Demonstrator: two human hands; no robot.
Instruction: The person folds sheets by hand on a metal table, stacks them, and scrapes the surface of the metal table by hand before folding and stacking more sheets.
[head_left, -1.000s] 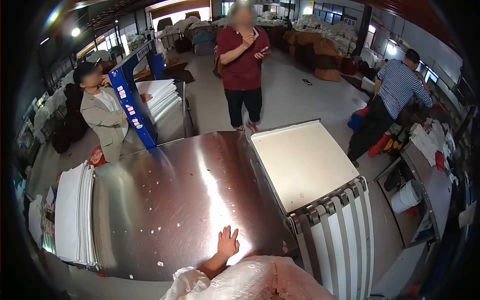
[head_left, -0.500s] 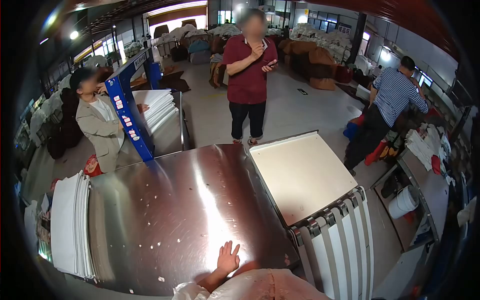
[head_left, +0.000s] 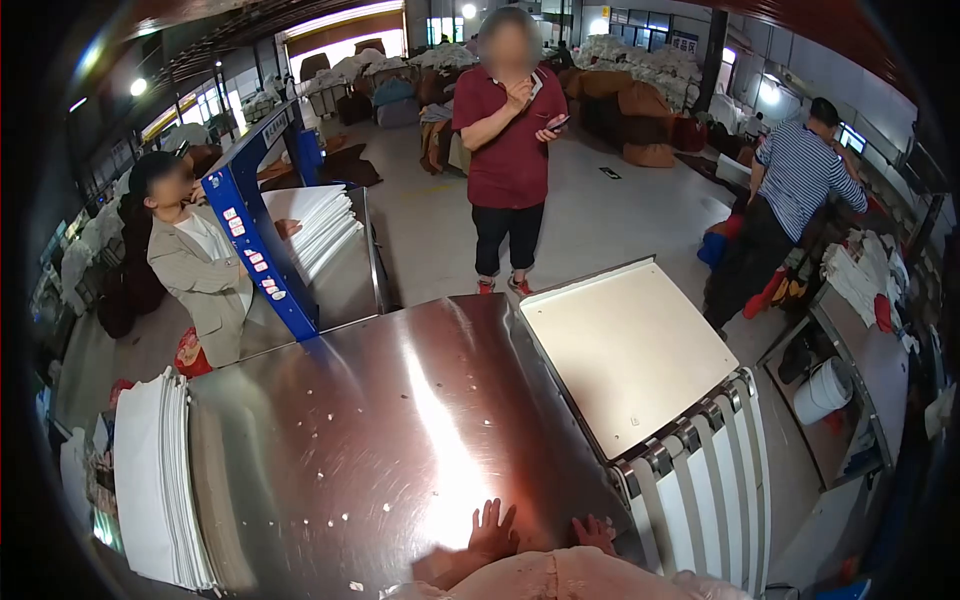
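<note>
My left hand point(head_left: 493, 530) is at the near edge of the shiny metal table point(head_left: 340, 430), fingers spread and nothing in it. To its right, my right hand point(head_left: 595, 536) shows just above my light clothing, close to the table's near right corner. Its fingers are apart and it holds nothing; clothing hides part of it. Whether either palm presses on the metal, I cannot tell. Small white flecks dot the tabletop. At the far left end of the table lies a stack of folded white cloth point(head_left: 155, 480).
A cream board point(head_left: 630, 350) and a belt conveyor point(head_left: 700, 490) adjoin the table's right side. A blue frame point(head_left: 260, 230) stands at the back left, beside a person in a beige jacket point(head_left: 200, 270). A person in a maroon shirt point(head_left: 507, 140) faces the table; one in stripes point(head_left: 800, 175) bends at right.
My right hand has come into view at the table's near right corner. My left hand has shifted right and lower in the picture. The whole view has moved slightly.
</note>
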